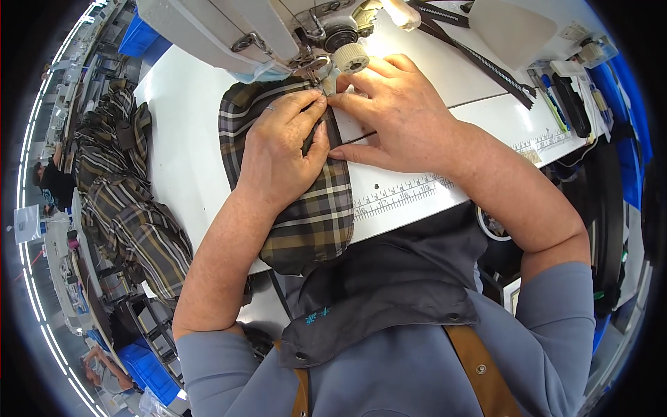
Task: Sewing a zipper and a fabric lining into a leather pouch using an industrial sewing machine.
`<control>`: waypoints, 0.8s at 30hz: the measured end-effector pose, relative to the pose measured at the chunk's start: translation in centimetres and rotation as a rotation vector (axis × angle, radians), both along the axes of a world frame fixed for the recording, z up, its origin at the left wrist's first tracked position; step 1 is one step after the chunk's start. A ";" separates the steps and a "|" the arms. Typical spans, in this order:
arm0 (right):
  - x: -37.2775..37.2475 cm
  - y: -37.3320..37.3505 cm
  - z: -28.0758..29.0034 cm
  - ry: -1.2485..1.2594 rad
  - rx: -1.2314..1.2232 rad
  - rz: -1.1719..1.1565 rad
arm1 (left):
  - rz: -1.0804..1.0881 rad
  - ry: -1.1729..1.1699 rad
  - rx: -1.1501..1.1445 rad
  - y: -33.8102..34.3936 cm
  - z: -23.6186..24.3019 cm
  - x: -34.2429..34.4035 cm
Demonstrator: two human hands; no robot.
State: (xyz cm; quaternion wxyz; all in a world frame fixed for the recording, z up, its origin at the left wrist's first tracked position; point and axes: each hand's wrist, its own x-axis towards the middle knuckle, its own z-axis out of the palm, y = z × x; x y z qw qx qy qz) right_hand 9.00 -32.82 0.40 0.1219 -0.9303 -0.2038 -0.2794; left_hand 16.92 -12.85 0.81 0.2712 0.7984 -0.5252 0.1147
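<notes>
White table (pixel 187 132), plaid fabric (pixel 313 215) lengthwise toward needle

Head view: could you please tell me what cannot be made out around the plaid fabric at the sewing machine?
- Needle and presser foot: hidden behind the left hand and right hand fingertips.
- Plaid fabric: middle covered by the left hand.
- Sewing machine: top cut off by the edge.
- Zipper: teeth too small.

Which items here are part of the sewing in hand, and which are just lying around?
In use: plaid fabric piece, dark zipper strip, sewing machine, left hand, right hand.
Lying about: spare zippers, heap of plaid pieces, tools at the table's right edge.
</notes>
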 end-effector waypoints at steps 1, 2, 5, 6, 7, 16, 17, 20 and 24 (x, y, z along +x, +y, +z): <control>-0.1 -0.1 0.1 -0.001 0.003 -0.004 | -0.005 -0.007 -0.002 0.0 0.0 0.0; -0.3 -0.3 0.2 0.027 0.012 0.017 | -0.003 -0.018 -0.004 0.0 -0.1 -0.1; -2.0 -1.7 1.6 0.038 0.048 -0.006 | 0.001 -0.037 -0.009 -0.1 -0.2 0.0; -3.0 -2.4 2.3 0.026 0.065 -0.037 | 0.005 -0.040 -0.008 0.0 -0.2 0.0; -3.9 -3.6 3.1 0.000 0.134 -0.100 | 0.010 -0.041 -0.012 -0.1 -0.2 0.0; -9.3 -15.1 6.4 -0.168 0.396 -0.381 | -0.002 -0.049 0.003 -0.2 -0.2 0.1; -9.6 -15.0 5.9 -0.147 0.392 -0.412 | -0.002 -0.062 0.003 -0.3 -0.2 0.2; -9.9 -13.8 5.2 -0.073 0.387 -0.446 | 0.001 -0.068 0.006 -0.3 -0.3 0.2; -8.9 -11.3 4.9 -0.003 0.370 -0.414 | 0.010 -0.050 0.014 -0.3 -0.1 0.3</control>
